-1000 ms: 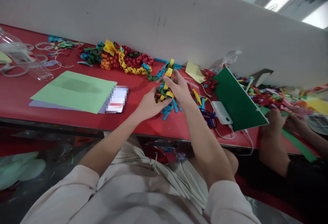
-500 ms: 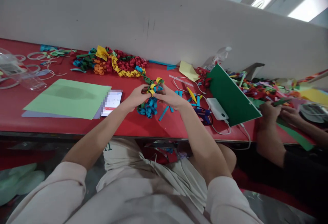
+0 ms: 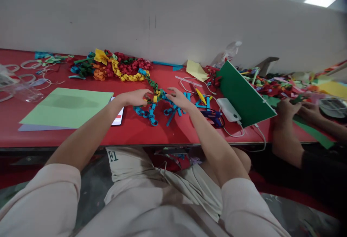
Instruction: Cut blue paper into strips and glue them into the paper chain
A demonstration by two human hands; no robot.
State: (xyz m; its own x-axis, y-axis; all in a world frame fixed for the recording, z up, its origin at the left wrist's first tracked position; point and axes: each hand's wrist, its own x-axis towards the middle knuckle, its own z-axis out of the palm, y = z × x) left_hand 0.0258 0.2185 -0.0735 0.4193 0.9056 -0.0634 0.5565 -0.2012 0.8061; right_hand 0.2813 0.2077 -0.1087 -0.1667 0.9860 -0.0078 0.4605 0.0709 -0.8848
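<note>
A paper chain (image 3: pixel 152 111) of blue, yellow and green links lies loosely on the red table in front of me. It joins a longer chain towards the back. My left hand (image 3: pixel 137 97) is at its left side, with curled fingers and thumb around some green and yellow links. To the right, my right hand (image 3: pixel 177 97) hovers over the blue links with thumb and forefinger apart. Loose blue paper strips (image 3: pixel 187 97) lie beside that hand. Further back, the heaped paper chains (image 3: pixel 127 65) are red, yellow, orange and green.
Green paper sheets (image 3: pixel 67 106) and a phone (image 3: pixel 118 117) lie on the left. On the right are a blue glue gun (image 3: pixel 213 115), a white power bank (image 3: pixel 228 109) and a leaning green board (image 3: pixel 246 96). Beyond it, another person's hands (image 3: pixel 288 108) handle green paper.
My hands have moved apart from the bunched chain, and its blue links now spread out to both sides. The view has shifted slightly.
</note>
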